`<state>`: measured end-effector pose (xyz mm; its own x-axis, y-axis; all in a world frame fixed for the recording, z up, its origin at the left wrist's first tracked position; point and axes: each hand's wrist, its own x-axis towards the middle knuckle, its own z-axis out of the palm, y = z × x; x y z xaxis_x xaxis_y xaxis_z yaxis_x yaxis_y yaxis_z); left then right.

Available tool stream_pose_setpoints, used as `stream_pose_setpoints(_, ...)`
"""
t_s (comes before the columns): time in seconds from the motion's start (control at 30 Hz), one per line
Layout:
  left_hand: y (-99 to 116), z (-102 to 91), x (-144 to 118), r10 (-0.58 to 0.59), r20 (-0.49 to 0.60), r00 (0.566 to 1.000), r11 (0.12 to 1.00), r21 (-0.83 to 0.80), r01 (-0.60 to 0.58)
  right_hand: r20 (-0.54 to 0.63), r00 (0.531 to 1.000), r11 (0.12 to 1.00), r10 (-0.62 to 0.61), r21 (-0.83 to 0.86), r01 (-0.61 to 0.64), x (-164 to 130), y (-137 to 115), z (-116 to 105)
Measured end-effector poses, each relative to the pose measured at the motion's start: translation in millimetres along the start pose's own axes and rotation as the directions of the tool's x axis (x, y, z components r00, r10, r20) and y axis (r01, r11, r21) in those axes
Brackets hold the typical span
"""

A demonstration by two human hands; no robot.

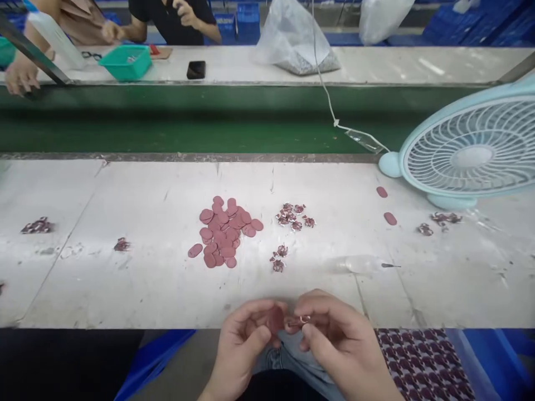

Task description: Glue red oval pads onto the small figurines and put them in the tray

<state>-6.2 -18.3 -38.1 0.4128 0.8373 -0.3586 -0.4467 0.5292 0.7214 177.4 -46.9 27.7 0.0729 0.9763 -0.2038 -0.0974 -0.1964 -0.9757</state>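
My left hand (242, 340) pinches a small pink oval pad (276, 319) at the near table edge. My right hand (334, 334) holds a tiny pink-and-white flower-shaped piece (297, 321) right against that pad. On the white table (125, 278) ahead lies a pile of pink oval pads (223, 231). To its right sit two small clusters of flower pieces (293, 215) (278, 258).
A light blue fan (468, 150) stands at the right, with two loose pads (387, 206) and flower pieces (443, 220) near it. A green conveyor belt (188, 122) runs behind the table. Other people work across it beside a green tray (125, 61), phone (196, 69) and plastic bags (296, 39).
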Motion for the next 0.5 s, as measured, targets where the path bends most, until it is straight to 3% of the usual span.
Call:
stream_pose_setpoints(0.27,7,4.6,-8,-0.020,0.046,0.999,0.960,0.279,0.006,-0.030,0.996,0.992,0.089,-0.089,-0.091,-3,9,-2)
stream_pose_setpoints(0.5,7,12.9,-8,-0.032,0.036,0.999,0.961,0.277,0.021,-0.033,0.998,0.993,0.049,-0.110,-0.053,-7,7,-8)
